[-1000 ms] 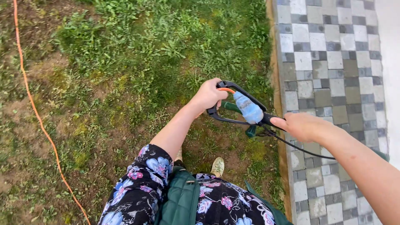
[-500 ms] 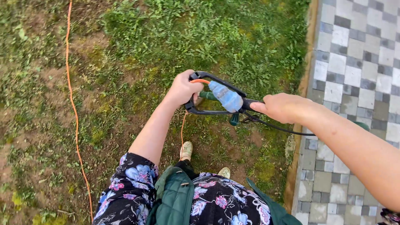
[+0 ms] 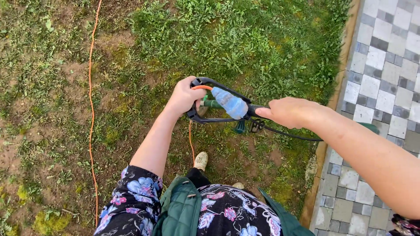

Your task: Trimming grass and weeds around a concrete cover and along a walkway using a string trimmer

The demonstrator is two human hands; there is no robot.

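Head view: both hands are clamped on a black loop handle (image 3: 221,105), the left hand (image 3: 183,97) at its left end, the right hand (image 3: 291,112) on its right grip, apart for steady steering over the grass (image 3: 245,39). A pale blue wrapping (image 3: 230,103) covers the handle's middle. An orange cable (image 3: 91,109) trails left, paving (image 3: 385,87) lies right.

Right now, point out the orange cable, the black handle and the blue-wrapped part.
orange cable (image 3: 90,100), head view, on its run across the grass.
black handle (image 3: 227,91), head view, on the upper bar of the loop.
blue-wrapped part (image 3: 229,104), head view, on the middle of the wrapping.
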